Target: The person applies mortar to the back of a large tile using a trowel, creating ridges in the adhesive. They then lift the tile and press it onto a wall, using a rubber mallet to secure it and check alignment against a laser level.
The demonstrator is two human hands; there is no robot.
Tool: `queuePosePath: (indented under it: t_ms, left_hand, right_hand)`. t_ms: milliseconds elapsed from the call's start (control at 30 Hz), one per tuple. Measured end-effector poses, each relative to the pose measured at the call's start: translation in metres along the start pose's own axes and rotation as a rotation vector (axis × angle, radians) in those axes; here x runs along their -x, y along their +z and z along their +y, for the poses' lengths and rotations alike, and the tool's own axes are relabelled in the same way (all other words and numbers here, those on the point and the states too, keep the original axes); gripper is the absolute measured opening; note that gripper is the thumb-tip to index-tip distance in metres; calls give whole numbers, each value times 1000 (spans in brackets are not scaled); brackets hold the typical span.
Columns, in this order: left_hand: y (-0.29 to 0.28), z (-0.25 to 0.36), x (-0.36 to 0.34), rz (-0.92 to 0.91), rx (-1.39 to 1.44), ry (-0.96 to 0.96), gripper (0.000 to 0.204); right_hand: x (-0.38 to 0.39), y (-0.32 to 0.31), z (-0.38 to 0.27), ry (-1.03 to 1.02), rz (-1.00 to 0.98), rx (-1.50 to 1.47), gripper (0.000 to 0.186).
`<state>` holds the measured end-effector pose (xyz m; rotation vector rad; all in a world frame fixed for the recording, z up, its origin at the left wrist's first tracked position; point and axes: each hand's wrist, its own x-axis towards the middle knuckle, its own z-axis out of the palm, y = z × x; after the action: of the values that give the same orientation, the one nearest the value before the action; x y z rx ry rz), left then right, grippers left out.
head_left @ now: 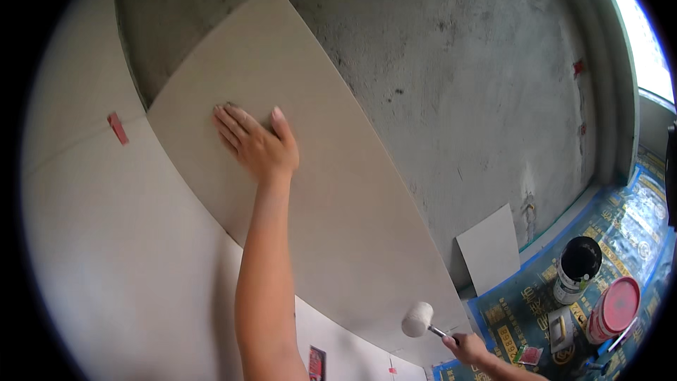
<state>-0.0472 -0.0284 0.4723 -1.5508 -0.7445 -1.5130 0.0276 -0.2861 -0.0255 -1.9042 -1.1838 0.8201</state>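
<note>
A large beige tile [345,197] stands against the wall, its upper edge slanting across the view. My left hand [261,142] lies flat on its upper part, fingers stretched out and thumb spread. At the lower right, my right hand [468,348] is closed round the dark handle of a rubber mallet [417,318]. The mallet's white head is in front of the tile's lower end; whether it touches the surface I cannot tell.
Pale tiles [113,240] with a red clip [118,128] cover the left wall. Bare grey wall [451,85] extends to the right. On the green covered floor stand a black bucket [570,279] and a red-lidded bucket [622,305], beside a trowel [560,330]. A cut tile piece [490,250] leans against the wall.
</note>
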Motion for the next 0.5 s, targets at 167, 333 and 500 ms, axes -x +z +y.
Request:
queuePosePath:
  t_ms: [167,333,500]
  left_hand:
    - [-11,-45,-37,-67,-48,162,79]
    - [-4,-42,-55,-99,45,216,77]
    - [-7,-46,-55,-97,6,218,77]
  right_hand:
    - [-19,-85,-173,-540,212,-64,36]
    - [-91,-106,-243,-927,593,-316,23]
    - [-81,-121,-296,-818,554,-431,38]
